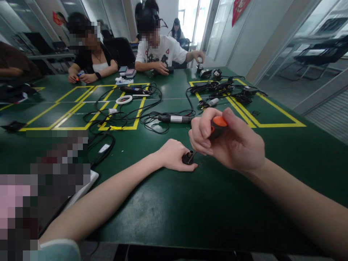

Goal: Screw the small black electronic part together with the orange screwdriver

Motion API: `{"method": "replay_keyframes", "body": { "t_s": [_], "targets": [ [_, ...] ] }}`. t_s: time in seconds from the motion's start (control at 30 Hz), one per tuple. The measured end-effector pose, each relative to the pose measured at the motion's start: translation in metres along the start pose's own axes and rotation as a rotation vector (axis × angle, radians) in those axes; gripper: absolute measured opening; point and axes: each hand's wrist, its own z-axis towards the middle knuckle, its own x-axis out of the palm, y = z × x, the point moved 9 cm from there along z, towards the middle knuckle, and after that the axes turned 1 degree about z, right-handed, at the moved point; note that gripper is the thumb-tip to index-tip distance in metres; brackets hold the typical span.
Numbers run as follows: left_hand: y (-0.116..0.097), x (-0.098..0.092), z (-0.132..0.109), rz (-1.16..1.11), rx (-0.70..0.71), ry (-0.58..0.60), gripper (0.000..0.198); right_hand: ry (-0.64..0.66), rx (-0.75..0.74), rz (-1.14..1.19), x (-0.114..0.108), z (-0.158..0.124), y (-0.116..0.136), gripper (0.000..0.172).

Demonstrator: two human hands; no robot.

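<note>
My right hand (231,139) is closed around the orange and dark grey handle of a screwdriver (219,122). The thin shaft slants down and left, and its tip meets a small black round part (187,158) at the middle of the green table. My left hand (175,156) wraps round that part and holds it against the tabletop, thumb along the near side. Much of the part is hidden by the left hand's fingers, so its exact kind does not show. Behind the hands lies a black and silver pen-shaped tool (175,119) with a cable.
Tangled black cables (116,116) spread over the left middle of the green table (152,210). More cables and adapters (217,87) lie at the back right inside yellow tape. A white tape ring (124,99) lies left. Co-workers (160,50) sit across the table, hands on small objects.
</note>
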Motion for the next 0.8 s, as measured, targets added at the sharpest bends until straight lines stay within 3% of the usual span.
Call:
{"method": "replay_keyframes", "body": {
  "t_s": [0.2,0.43,0.63,0.8],
  "targets": [
    [0.0001,-0.0017,-0.001,-0.001,-0.023,-0.001,0.043,0.003,0.025,0.023,-0.003,0.0,-0.0016,0.054],
    [-0.0004,-0.0022,-0.001,-0.017,-0.009,-0.017,0.044,0.007,-0.004,0.053,-0.0037,-0.0033,-0.0028,0.033],
    [0.0007,-0.0003,0.0005,-0.019,-0.01,-0.019,0.045,0.009,0.044,-0.007,-0.0022,0.0007,-0.0056,0.057],
    [0.0007,-0.0011,-0.0007,-0.007,-0.028,-0.006,0.044,0.019,0.041,0.063,-0.0045,-0.0015,-0.0075,0.048]
  ]
}}
